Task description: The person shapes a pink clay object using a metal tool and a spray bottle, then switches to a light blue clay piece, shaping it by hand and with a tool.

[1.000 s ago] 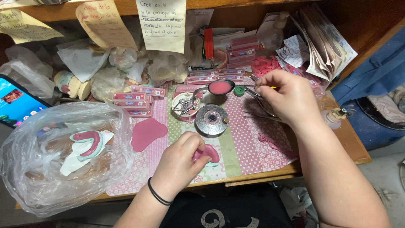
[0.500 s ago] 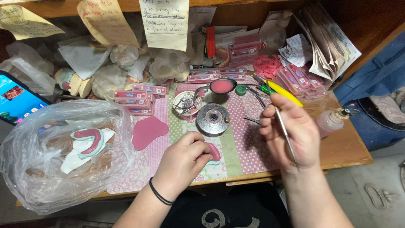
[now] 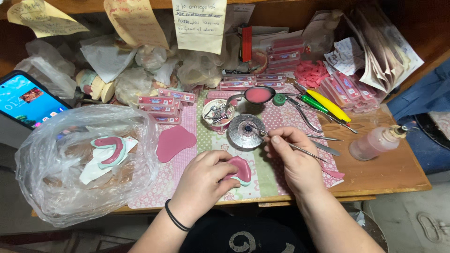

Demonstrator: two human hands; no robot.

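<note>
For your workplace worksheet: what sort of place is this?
Probably a dental technician's bench: a pink wax denture base on its cast, boxed strips of false teeth, and a metal wax tool in the right hand.

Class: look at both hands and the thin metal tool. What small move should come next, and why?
Probably carry the metal tool from the round burner to the pink wax piece: the right hand holds its tip at the burner, and the left hand steadies the piece close by.
</note>
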